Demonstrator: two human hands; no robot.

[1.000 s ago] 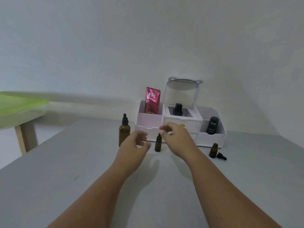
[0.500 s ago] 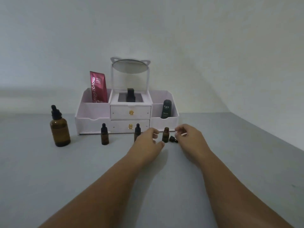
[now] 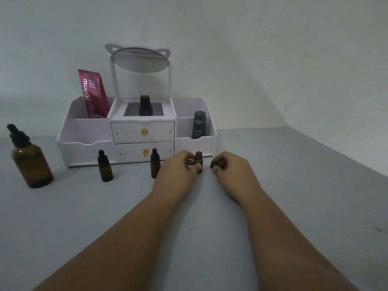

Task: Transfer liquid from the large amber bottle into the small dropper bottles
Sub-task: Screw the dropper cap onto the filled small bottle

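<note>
The left hand (image 3: 178, 169) pinches an uncapped small dropper bottle (image 3: 198, 162) standing on the grey desk (image 3: 294, 206), while the right hand (image 3: 233, 169) pinches its black cap (image 3: 213, 164) just beside it. Two capped small bottles (image 3: 105, 168) stand further left, and the large amber bottle (image 3: 29, 159) stands at the far left.

Magenta pouch (image 3: 92, 95): "Glad2Glow", "BRIGHT". Dark tube (image 3: 199, 124): "Kahf".

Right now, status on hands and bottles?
Left hand grips uncapped small bottle. Right hand pinches black cap. Large amber bottle capped, far left. Two capped bottles between.
</note>
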